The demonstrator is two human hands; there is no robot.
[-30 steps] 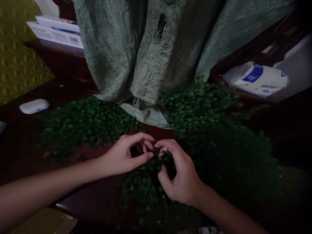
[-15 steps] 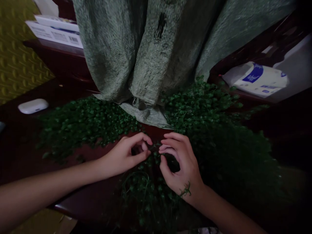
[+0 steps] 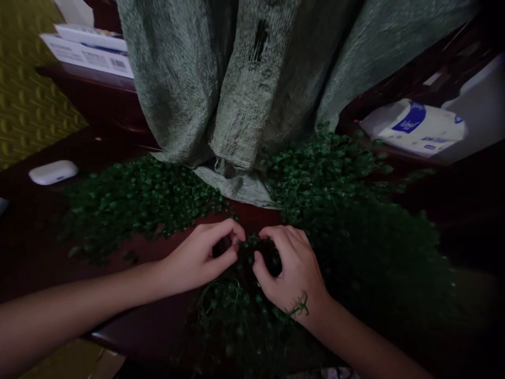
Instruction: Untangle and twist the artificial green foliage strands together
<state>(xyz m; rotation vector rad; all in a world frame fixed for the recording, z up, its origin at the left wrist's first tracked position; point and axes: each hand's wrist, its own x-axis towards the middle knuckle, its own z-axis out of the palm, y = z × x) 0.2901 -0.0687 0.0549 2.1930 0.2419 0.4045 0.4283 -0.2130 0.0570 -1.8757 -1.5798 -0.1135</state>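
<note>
Left hand (image 3: pixel 197 258): fingers (image 3: pixel 226 227) curled, thumb and index pinching a leafy sprig (image 3: pixel 246 247). Right hand (image 3: pixel 294 271): fingers (image 3: pixel 276 234) hooked over the same sprig, thumb under it. The sprig sits between both hands above the near edge of the dark red surface (image 3: pixel 158 321). Foliage heaps (image 3: pixel 134 200) on both sides, woven sack (image 3: pixel 244 105) behind, white case (image 3: pixel 53 172) far left.
</note>
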